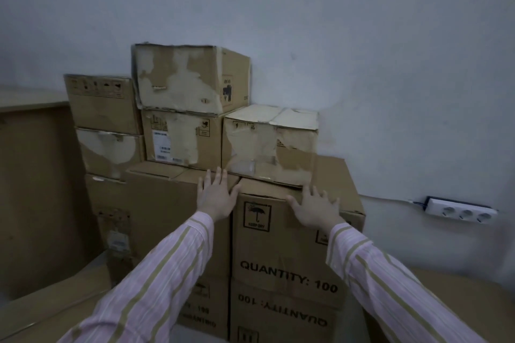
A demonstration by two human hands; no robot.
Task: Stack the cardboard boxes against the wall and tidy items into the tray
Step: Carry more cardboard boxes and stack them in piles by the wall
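Worn cardboard boxes are stacked against a pale wall (362, 50). The nearest one, printed "QUANTITY: 100" (287, 248), sits on another box with the same print upside down (281, 317). My left hand (216, 196) lies flat with spread fingers at the top edge where this box meets the box to its left (167, 203). My right hand (315, 210) lies flat with fingers spread on the printed box's upper front edge. A small torn box (267, 145) rests on top just beyond both hands. The highest box (189, 81) tops the stack. No tray is in view.
More boxes (103, 103) fill the left of the stack beside a tan wooden cabinet (36, 189). A white power strip (462, 211) with a cable hangs on the wall at right. Tan surfaces lie at the lower left and lower right.
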